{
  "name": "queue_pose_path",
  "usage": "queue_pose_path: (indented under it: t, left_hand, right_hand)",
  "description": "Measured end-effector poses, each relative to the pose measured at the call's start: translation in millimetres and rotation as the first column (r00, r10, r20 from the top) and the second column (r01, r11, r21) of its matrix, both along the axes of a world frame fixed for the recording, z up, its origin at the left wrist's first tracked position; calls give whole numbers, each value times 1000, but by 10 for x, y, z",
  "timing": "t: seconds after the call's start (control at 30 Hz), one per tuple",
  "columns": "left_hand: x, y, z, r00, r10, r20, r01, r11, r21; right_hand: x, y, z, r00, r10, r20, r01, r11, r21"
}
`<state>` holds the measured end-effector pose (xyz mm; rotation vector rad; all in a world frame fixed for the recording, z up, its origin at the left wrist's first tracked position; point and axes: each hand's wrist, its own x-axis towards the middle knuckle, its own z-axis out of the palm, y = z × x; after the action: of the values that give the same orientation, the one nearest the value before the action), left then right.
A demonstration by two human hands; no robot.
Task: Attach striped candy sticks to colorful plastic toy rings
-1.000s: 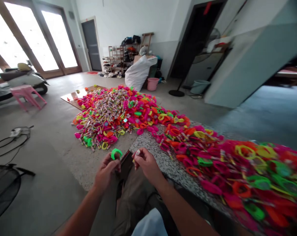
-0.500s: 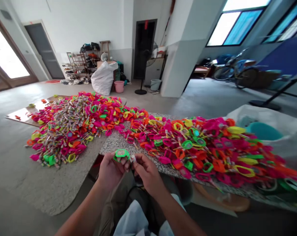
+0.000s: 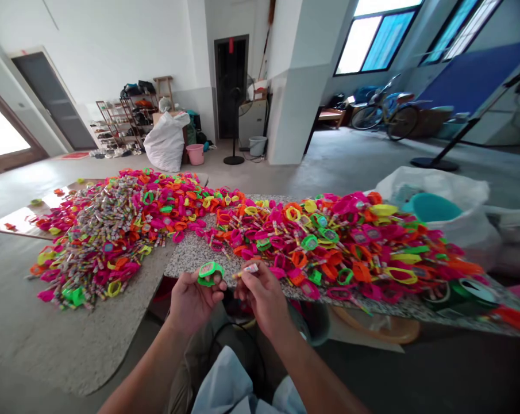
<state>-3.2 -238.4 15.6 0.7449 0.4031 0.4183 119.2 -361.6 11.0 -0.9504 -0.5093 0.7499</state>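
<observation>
Held in my left hand (image 3: 192,299) is a bright green toy watch (image 3: 211,272), its strap curved into a loop and its face turned up. My right hand (image 3: 262,293), a short distance to the right, pinches a small candy tube (image 3: 251,268) with a white printed wrapper and a yellowish end. The two things are apart. Both hands are over my lap at the near edge of the speckled stone slab (image 3: 191,256). Beyond them a heap of toy watches (image 3: 328,241) in pink, orange, yellow and green spreads to the right.
To the left, a pile of small wrapped tubes (image 3: 108,213) lies among more watches. A white sack (image 3: 479,201) with a teal basin (image 3: 432,207) stands at the right, near a green can (image 3: 462,296). Behind are a white bag (image 3: 165,141), pink bucket (image 3: 195,154) and fan (image 3: 234,160).
My right hand has moved away from the green toy watch to the right, and the wrapped tube now shows above its fingers. The view has turned a little to the right.
</observation>
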Motion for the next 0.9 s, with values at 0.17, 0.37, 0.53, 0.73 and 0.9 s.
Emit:
queue_pose_path:
  t: [0.17,0.37,0.53,0.73,0.9]
  left_hand:
    - [25,-48,-45,986,160,-49,-113,851,513]
    - [18,-30,-210,956,267,-124,-101,693,714]
    - [29,-19,-202,959,251,-129,-77,674,734]
    - [39,-1,-152,975,191,-115,-64,736,674]
    - [37,2,-62,1000,12,11,-15,965,262]
  right_hand:
    - [37,-26,-43,999,12,-41,-12,1000,-1]
    - [18,-38,-57,989,-28,146,39,996,-80]
    - [24,-27,-35,975,-8,220,37,991,-129]
    - [55,-61,-57,932,49,360,28,978,-206]
    - [96,-59,-127,926,73,372,28,966,-258]
